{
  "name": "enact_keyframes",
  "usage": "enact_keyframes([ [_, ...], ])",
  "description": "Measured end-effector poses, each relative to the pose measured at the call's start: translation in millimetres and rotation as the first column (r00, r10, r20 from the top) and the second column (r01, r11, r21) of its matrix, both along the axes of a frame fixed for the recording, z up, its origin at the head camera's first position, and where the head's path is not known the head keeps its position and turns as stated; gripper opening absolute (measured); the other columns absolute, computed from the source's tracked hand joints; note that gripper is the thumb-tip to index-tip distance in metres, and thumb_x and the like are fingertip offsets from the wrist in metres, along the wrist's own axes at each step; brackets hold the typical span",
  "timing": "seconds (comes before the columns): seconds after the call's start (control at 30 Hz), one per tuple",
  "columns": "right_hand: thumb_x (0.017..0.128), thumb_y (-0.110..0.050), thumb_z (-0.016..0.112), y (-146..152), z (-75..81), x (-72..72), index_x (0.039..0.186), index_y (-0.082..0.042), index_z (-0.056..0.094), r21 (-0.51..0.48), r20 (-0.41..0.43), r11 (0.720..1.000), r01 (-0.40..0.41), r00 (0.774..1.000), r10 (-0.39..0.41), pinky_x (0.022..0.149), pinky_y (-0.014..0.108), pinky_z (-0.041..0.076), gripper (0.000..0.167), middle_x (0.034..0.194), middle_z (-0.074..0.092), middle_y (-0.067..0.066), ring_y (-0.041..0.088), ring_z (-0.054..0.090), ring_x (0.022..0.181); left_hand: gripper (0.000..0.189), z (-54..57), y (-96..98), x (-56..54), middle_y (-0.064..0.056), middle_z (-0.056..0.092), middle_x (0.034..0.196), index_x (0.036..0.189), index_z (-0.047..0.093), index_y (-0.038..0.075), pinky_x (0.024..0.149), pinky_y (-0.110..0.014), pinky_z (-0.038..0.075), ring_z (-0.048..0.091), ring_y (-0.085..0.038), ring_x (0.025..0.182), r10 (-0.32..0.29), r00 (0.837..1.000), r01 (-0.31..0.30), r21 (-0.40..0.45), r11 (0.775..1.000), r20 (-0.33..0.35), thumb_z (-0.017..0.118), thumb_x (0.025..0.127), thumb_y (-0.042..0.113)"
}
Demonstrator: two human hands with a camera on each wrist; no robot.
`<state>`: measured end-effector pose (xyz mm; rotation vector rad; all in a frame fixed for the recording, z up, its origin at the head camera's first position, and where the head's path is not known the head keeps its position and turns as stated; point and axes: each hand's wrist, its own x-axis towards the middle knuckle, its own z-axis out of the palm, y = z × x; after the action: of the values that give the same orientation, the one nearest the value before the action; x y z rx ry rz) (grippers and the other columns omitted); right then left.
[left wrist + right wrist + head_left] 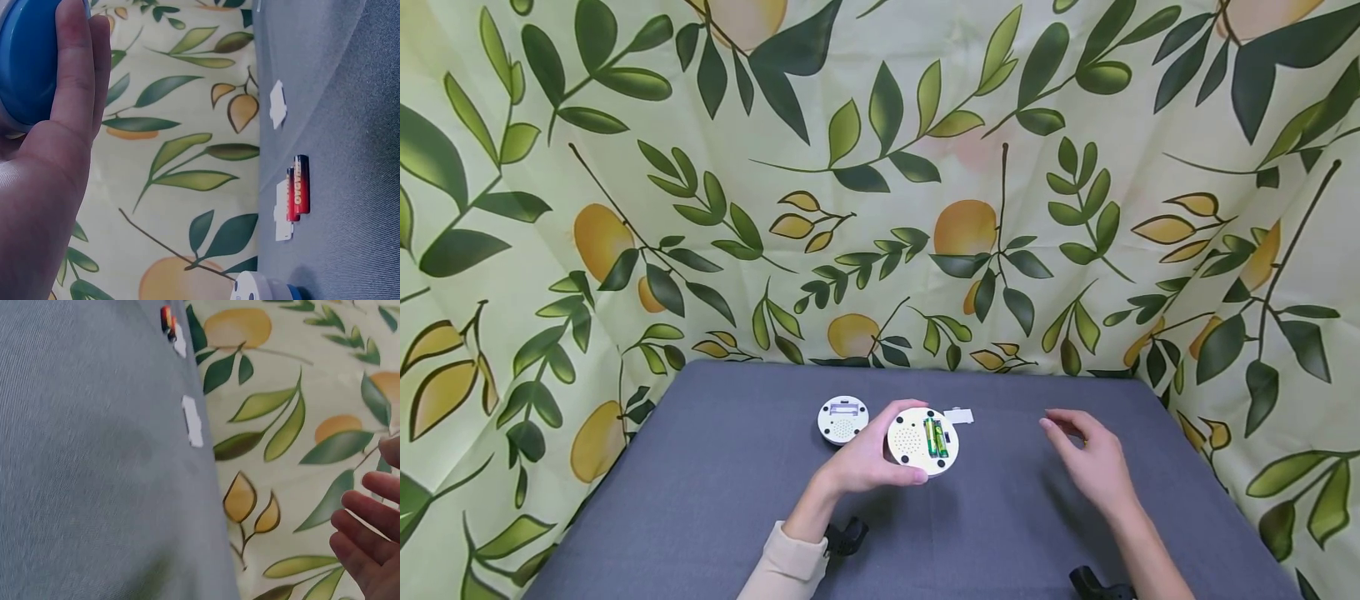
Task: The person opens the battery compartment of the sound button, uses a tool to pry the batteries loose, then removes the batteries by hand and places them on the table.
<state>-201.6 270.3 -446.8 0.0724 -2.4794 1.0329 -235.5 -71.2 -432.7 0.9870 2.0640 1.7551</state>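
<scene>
My left hand point(867, 457) grips a round device point(912, 443) by its rim, thumb at the near side. Its white underside faces up, with small speaker holes, dark feet and an uncovered compartment holding two green batteries point(936, 437). The device's blue side point(28, 59) shows against the fingers in the left wrist view. To the right, my right hand point(1093, 462) hovers above the table, holding nothing visible; its fingers point(359, 519) look loosely extended in the right wrist view. A white battery cover point(964, 416) lies on the table behind the held device.
A second round white device point(842, 421) lies underside up to the left, its battery compartment bare. Two red-and-black batteries point(301, 187) lie by another white cover point(283, 232). Grey cloth covers the table point(737, 467); a leaf-patterned curtain point(880, 208) hangs behind it.
</scene>
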Motion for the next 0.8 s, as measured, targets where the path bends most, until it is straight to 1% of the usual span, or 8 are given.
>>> enact_keyframes([
  [0.03,0.101,-0.030,0.065,-2.3,1.5,1.0,0.123,-0.005,0.070,-0.001,-0.002,1.000,-0.019,1.000,0.019,0.088,0.028,0.043,0.034,0.117,0.069,0.010,0.023,0.060,0.106,0.085,-0.1,0.1,-0.1,-0.005,0.054,0.128,0.149,0.040,0.014,0.092,-0.029,0.049,0.056,-0.019,0.112,-0.001,1.000,0.001,0.000,1.000,0.000,0.085,0.077,0.020],
  [0.07,0.101,-0.030,0.065,-4.6,3.0,1.8,0.123,-0.006,0.070,-0.002,-0.004,0.999,-0.037,0.999,0.037,0.088,0.026,0.043,0.033,0.118,0.068,0.009,0.022,0.059,0.107,0.086,-0.2,0.1,-0.3,-0.005,0.054,0.128,0.149,0.039,0.014,0.092,-0.029,0.049,0.056,-0.019,0.112,-0.002,1.000,0.002,0.000,1.000,0.000,0.085,0.077,0.020],
  [0.2,0.099,-0.027,0.069,-13.7,7.5,3.5,0.122,-0.010,0.071,0.006,-0.034,0.995,-0.101,0.994,0.101,0.090,0.021,0.041,0.030,0.119,0.068,0.006,0.006,0.055,0.108,0.086,-0.6,0.0,-0.8,-0.005,0.054,0.128,0.150,0.039,0.012,0.092,-0.029,0.049,0.055,-0.019,0.112,-0.001,1.000,0.001,-0.003,1.000,-0.004,0.085,0.077,0.021],
  [0.3,0.097,-0.024,0.072,-20.0,9.9,3.5,0.122,-0.010,0.071,0.012,-0.059,0.989,-0.147,0.987,0.147,0.091,0.018,0.040,0.029,0.120,0.068,0.004,0.001,0.054,0.109,0.086,-0.3,-0.1,-0.7,-0.004,0.053,0.129,0.149,0.039,0.012,0.093,-0.029,0.048,0.054,-0.019,0.113,0.003,1.000,-0.003,-0.005,1.000,-0.009,0.085,0.077,0.020],
  [0.53,0.096,-0.023,0.073,-34.0,17.0,7.0,0.125,-0.013,0.070,0.023,-0.042,0.973,-0.229,0.972,0.229,0.093,0.014,0.041,0.031,0.125,0.067,0.001,0.008,0.057,0.114,0.086,-0.5,0.5,-1.1,-0.005,0.054,0.128,0.149,0.039,0.014,0.093,-0.029,0.049,0.055,-0.019,0.113,0.002,1.000,-0.002,-0.003,1.000,-0.007,0.085,0.077,0.020],
  [0.6,0.095,-0.022,0.074,-38.7,19.7,8.3,0.124,-0.015,0.071,0.019,-0.045,0.965,-0.260,0.964,0.261,0.095,0.014,0.041,0.030,0.124,0.067,-0.001,0.010,0.058,0.115,0.086,-0.5,0.5,-1.1,-0.005,0.054,0.127,0.149,0.039,0.014,0.092,-0.030,0.050,0.056,-0.019,0.112,-0.003,1.000,0.003,0.000,1.000,-0.003,0.085,0.077,0.020],
  [0.8,0.091,-0.018,0.079,-53.5,27.7,11.6,0.122,-0.019,0.072,0.021,-0.086,0.935,-0.354,0.931,0.354,0.096,0.017,0.043,0.032,0.122,0.068,-0.006,0.012,0.061,0.115,0.086,-1.0,0.6,-1.5,-0.005,0.053,0.128,0.150,0.039,0.012,0.092,-0.030,0.050,0.055,-0.019,0.112,-0.002,1.000,0.002,-0.017,1.000,-0.006,0.085,0.077,0.021],
])
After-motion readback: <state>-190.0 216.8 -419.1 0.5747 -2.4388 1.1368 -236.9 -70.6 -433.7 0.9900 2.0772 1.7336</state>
